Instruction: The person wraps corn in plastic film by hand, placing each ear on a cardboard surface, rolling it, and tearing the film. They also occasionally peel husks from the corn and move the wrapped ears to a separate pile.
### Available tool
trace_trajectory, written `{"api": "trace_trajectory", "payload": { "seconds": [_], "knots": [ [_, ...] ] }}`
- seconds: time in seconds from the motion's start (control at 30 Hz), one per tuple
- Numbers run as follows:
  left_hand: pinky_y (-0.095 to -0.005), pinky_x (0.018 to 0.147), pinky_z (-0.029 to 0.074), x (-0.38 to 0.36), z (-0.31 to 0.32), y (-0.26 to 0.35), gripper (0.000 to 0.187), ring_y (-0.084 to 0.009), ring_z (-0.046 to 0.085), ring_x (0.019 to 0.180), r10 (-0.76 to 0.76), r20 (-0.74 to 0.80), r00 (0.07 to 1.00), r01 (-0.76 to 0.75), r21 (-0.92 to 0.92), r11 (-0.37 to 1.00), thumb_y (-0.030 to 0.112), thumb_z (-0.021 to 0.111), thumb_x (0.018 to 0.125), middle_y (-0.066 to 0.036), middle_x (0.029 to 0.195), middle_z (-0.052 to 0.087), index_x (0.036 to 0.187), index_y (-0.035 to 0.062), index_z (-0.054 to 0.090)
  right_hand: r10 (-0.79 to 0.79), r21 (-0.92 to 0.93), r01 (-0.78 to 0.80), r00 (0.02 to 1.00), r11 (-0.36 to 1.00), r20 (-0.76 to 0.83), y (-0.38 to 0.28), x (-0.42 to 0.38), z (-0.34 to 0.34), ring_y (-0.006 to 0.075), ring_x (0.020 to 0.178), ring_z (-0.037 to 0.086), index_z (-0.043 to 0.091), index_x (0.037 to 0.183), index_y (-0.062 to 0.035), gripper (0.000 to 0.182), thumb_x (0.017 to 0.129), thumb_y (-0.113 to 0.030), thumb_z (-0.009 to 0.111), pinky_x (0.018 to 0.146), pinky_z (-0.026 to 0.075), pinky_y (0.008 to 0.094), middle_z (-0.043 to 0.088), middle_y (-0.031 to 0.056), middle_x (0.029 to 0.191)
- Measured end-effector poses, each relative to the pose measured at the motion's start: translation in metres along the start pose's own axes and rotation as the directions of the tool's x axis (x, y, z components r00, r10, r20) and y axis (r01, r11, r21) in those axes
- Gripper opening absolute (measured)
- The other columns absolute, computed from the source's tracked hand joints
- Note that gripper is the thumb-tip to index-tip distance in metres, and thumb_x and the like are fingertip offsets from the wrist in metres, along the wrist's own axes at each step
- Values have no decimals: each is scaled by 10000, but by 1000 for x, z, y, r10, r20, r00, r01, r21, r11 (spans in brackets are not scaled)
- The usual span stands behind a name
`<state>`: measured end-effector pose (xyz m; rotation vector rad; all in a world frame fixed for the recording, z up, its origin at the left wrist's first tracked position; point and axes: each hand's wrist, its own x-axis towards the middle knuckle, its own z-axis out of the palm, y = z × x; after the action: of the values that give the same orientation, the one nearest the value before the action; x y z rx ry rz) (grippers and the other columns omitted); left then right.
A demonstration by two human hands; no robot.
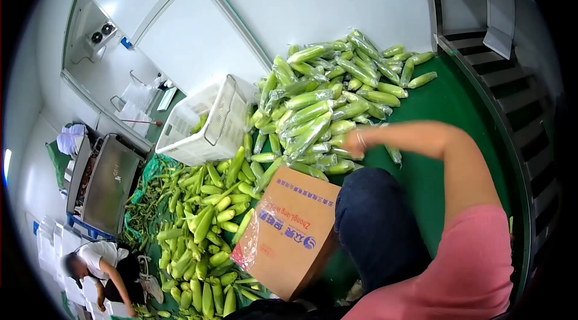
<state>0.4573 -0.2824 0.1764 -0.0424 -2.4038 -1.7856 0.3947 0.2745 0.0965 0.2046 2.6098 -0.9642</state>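
My right hand [355, 143] reaches to the edge of a heap of corn ears wrapped in clear plastic [307, 116]; its fingers are blurred and partly hidden, so what they hold cannot be made out. My left hand is not visible. In front of me, beside my bent knee, stands a cardboard box [288, 223] with printed lettering. Unwrapped green corn ears [201, 223] lie in a pile to the left of the box.
A white plastic crate [198, 121] stands behind the unwrapped corn. Green beans or similar pods [147, 208] lie farther left, near a metal cart [108, 184]. Another person [108, 266] crouches at the lower left. A slatted metal rack [512, 85] stands at right.
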Motion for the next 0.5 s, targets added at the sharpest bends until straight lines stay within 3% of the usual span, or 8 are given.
{"api": "trace_trajectory", "payload": {
  "seconds": [0.03,0.07,0.17,0.23,0.37,0.43,0.5],
  "knots": [
    [-386,862,403,2,-3,1,449,-282,551,935,-31,-1,1000,31,-18,999,390,432,888,-121,1019,577,1129,19,509,-8,-236,52,983,970,182,-1,-7,21,234,654,623,629,830,18,382,810,-358,563,599,501,361,658,141,812],
    [-386,861,405,4,-8,1,454,-281,552,934,-62,-1,998,62,-37,997,396,429,889,-119,1020,576,1130,20,508,14,-306,97,940,947,340,1,-16,60,235,654,623,630,830,17,379,810,-356,564,599,501,361,658,141,811],
    [-384,858,411,11,-21,1,468,-275,555,932,-159,-9,987,158,-105,982,414,421,893,-113,1023,575,1133,21,505,72,-220,50,854,974,516,7,-70,166,235,656,622,631,829,14,371,811,-350,566,601,500,360,656,140,806],
    [-383,856,415,15,-28,-1,478,-272,557,930,-207,2,978,205,-155,966,426,416,895,-109,1025,575,1135,23,502,111,-147,-37,839,988,532,11,-104,210,236,657,622,631,829,12,365,811,-347,567,603,499,359,655,140,803],
    [-380,852,422,30,-55,-1,497,-265,560,927,-215,32,976,215,-284,935,450,405,899,-101,1028,573,1140,25,498,119,-66,-99,877,993,466,11,-117,214,236,659,622,633,828,9,354,812,-339,569,605,498,358,653,140,797],
    [-379,850,426,45,-72,11,507,-261,562,926,-122,68,990,139,-387,912,462,399,901,-97,1030,572,1142,26,496,117,-37,-111,912,993,392,6,-116,199,237,660,622,634,828,7,349,812,-336,570,606,497,357,652,140,794],
    [-378,848,430,64,-91,44,516,-258,564,924,139,101,985,-76,-470,880,473,394,903,-93,1032,572,1144,27,493,102,1,-108,944,994,315,-2,-119,185,237,661,622,635,828,5,344,812,-332,572,608,497,357,651,139,791]
  ]
}}
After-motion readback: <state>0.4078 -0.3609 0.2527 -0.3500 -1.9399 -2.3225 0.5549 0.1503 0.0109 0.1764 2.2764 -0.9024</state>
